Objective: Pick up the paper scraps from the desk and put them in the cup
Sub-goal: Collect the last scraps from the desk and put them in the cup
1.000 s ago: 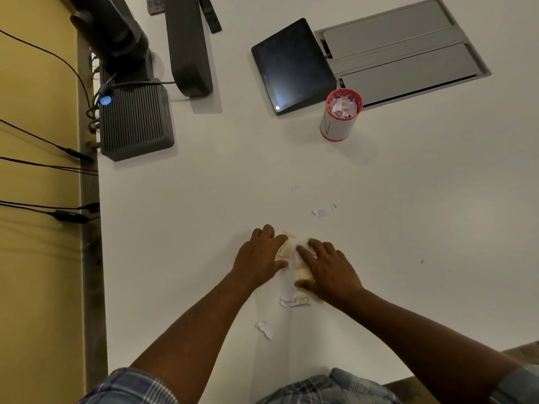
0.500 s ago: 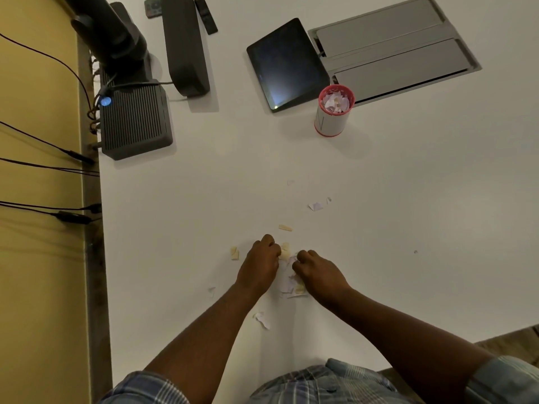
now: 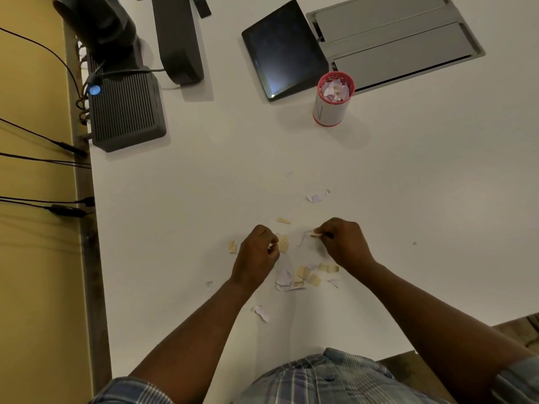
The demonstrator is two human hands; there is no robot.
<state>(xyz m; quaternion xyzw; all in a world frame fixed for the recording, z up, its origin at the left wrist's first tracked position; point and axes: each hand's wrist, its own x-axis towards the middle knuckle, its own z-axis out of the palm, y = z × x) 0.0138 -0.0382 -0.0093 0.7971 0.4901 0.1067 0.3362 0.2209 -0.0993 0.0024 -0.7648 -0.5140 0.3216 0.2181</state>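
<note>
Several tan and white paper scraps (image 3: 303, 276) lie in a loose pile on the white desk (image 3: 408, 199) between my wrists. More scraps lie apart: a tan one (image 3: 283, 220), a tan one to the left (image 3: 232, 246), a white one (image 3: 314, 198) farther out, another white one (image 3: 261, 313) near me. My left hand (image 3: 256, 252) is closed on a small white scrap. My right hand (image 3: 344, 243) pinches a tan-and-white scrap at its fingertips. The red-rimmed white cup (image 3: 332, 103), holding scraps, stands far ahead to the right.
A dark tablet (image 3: 284, 51) lies left of the cup, a grey panel (image 3: 396, 39) set in the desk lies behind it. A dark ribbed box (image 3: 125, 109) and a dark stand (image 3: 178, 39) sit at the far left. Cables (image 3: 43, 158) hang off the left edge.
My hands, pressed together over the pile a second ago, have closed and drawn apart, each with a scrap pinched. The pile between them now lies uncovered and spread out.
</note>
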